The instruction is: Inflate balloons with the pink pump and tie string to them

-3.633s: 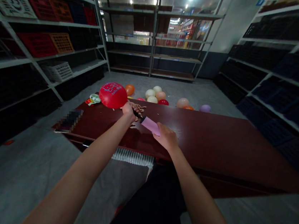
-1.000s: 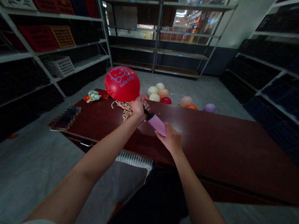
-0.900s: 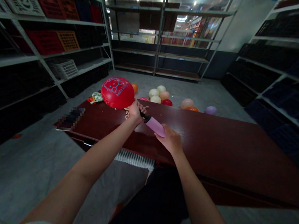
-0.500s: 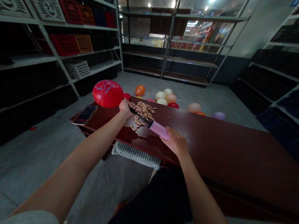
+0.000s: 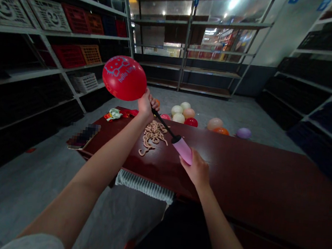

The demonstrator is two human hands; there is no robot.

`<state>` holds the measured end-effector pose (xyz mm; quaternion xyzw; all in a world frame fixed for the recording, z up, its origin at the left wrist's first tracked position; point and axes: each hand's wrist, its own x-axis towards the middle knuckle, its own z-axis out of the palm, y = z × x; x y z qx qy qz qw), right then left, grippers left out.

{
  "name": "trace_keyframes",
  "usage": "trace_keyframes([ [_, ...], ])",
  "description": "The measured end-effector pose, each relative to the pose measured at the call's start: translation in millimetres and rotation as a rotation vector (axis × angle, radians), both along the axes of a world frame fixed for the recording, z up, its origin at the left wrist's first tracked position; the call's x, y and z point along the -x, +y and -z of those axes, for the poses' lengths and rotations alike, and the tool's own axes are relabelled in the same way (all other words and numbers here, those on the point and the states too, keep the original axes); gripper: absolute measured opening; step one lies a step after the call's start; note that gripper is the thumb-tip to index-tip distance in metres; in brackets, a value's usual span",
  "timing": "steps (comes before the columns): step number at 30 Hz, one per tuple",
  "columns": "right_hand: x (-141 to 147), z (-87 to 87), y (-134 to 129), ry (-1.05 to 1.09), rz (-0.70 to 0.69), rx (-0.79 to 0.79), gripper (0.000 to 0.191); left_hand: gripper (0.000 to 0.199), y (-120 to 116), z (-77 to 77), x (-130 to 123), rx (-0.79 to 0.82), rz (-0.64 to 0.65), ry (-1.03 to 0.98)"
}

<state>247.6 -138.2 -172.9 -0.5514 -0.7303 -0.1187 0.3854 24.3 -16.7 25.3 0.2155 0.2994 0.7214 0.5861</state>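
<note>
Pump (image 5: 183, 149) first: its pink barrel sits clenched in my right hand (image 5: 197, 169), low over the near edge of the dark red table (image 5: 252, 178), and its thin black rod slants up toward ten o'clock from that hand. At the rod's upper end my left hand (image 5: 146, 104) pinches the neck of the red balloon (image 5: 124, 77) shut around the nozzle, fingers wrapped tight. That balloon, printed with a pale cat face and the words "hello kitty", is inflated and lifted above the table's far left corner, at about eleven o'clock from my right hand. Under the rod, on the tabletop, lies a heap of limp tan balloons (image 5: 153, 134), apart from both hands. Left of it, at the table's left edge, rests a flat dark object (image 5: 84, 135), blurred beyond telling. At the far left corner lies a crumpled green-and-white scrap (image 5: 114, 114). Past the table, on the grey floor at twelve to one o'clock, sits a cluster of inflated balloons (image 5: 185, 114) in cream, peach, red, orange and purple. Metal shelving (image 5: 190, 43) closes the back of the room.
</note>
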Motion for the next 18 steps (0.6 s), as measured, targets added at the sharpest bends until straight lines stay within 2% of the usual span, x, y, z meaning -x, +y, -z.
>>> trace_keyframes([
  [3,0,0.1,0,0.022,0.029,0.008,0.046,0.060,-4,11.4,-30,-0.001,0.064,0.027],
  [7,0,-0.5,1,0.019,0.065,0.044,0.048,0.055,-16,44.1,-72,0.033,0.143,0.024],
  [10,0,-0.8,1,0.011,0.082,0.069,0.047,0.052,-21,62.9,-88,0.051,0.125,-0.001],
  [13,1,-1.1,1,-0.001,0.077,0.087,0.046,0.048,-20,71.4,-84,0.085,0.105,-0.034],
  [18,5,-5.2,1,-0.099,0.011,0.118,0.043,0.043,-20,86.7,-49,0.226,0.096,-0.133],
])
